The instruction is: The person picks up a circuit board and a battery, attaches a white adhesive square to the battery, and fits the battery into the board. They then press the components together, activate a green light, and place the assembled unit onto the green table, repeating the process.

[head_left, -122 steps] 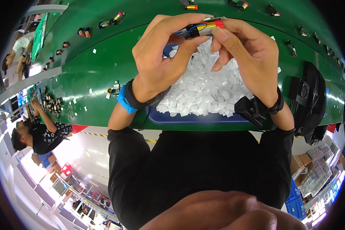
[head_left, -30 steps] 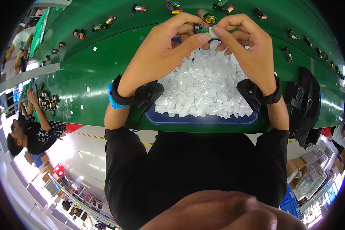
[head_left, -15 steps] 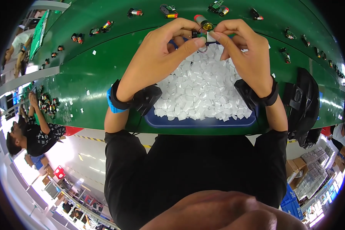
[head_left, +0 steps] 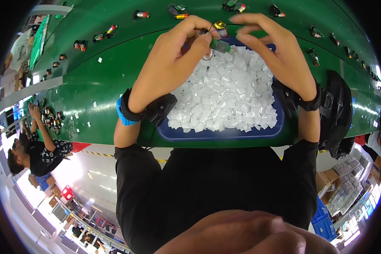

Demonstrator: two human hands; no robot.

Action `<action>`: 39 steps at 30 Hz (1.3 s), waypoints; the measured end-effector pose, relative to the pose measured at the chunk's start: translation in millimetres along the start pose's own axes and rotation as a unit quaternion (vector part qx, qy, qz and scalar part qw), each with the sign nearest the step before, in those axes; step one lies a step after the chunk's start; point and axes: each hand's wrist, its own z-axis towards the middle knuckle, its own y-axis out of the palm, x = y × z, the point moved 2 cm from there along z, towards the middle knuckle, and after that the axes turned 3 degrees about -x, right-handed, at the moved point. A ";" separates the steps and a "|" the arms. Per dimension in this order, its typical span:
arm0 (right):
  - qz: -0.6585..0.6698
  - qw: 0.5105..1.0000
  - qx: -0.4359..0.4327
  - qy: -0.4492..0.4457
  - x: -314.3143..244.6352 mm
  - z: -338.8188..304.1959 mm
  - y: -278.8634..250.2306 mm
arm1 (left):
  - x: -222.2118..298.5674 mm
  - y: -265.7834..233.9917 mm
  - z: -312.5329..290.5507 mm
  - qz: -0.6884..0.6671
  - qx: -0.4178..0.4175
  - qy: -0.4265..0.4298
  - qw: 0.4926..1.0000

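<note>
My left hand (head_left: pixel 171 61) pinches a small green circuit board (head_left: pixel 220 45) between thumb and fingers, above the far edge of the tray. Wired to the board is a battery cylinder with a yellow end (head_left: pixel 219 26), just beyond the fingertips. To its right, my right hand (head_left: pixel 279 51) is apart from the board, with thumb and fingers spread and nothing visible between them; the fingers are slightly blurred. Below both hands lies a heap of small white square pieces (head_left: pixel 224 93) in a blue tray (head_left: pixel 220 136).
Several battery-and-board assemblies (head_left: pixel 141 15) lie spaced along the far side of the green table (head_left: pixel 106 84). A black bag (head_left: pixel 336 106) rests at the right. On the left, a co-worker (head_left: pixel 42 148) reaches to a pile of similar assemblies (head_left: pixel 51 118).
My right hand has let go of the white piece at the board and drawn away rightward, its fingers opening. My left hand has shifted slightly left, and the board has turned.
</note>
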 end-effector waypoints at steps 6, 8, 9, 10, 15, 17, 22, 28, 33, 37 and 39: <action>0.141 0.989 -0.018 -0.029 -4.0 0.8 12.0 | -2.6 8.8 -3.3 0.120 -0.010 0.033 0.992; 0.154 0.984 -0.077 0.032 -6.2 -0.1 10.3 | -2.7 11.1 -4.7 0.118 0.009 0.024 0.993; 0.155 0.984 -0.078 0.033 -8.1 -0.6 9.8 | -3.7 11.0 -4.9 0.117 0.009 0.023 0.993; 0.121 0.990 -0.070 0.027 -10.3 -1.2 9.1 | -5.7 10.7 -4.2 0.114 -0.002 0.019 0.993; 0.044 0.999 -0.018 0.018 -14.6 -4.1 3.4 | -2.9 6.6 -4.1 0.062 -0.056 0.012 0.996; 0.040 0.999 0.000 0.019 -15.7 -3.5 0.5 | -1.1 6.4 -3.4 0.039 -0.072 0.011 0.997; -0.078 0.994 -0.014 -0.076 -20.2 -4.1 1.0 | 3.1 1.0 -3.9 0.062 -0.040 0.011 0.997; -0.071 0.971 0.046 -0.222 -32.2 -5.3 -3.0 | 11.2 -2.8 -3.0 -0.124 -0.091 0.001 0.988; -0.106 0.966 0.040 -0.231 -41.6 -6.2 -2.1 | 13.4 -10.5 -1.9 -0.243 -0.140 -0.073 0.957; -0.200 0.935 0.069 -0.284 -45.2 -5.9 4.5 | 14.6 -1.7 -2.8 -0.284 -0.085 -0.081 0.952; -0.193 0.936 0.091 -0.280 -40.6 -9.3 5.6 | 12.4 -1.1 -1.9 -0.258 -0.094 -0.091 0.957</action>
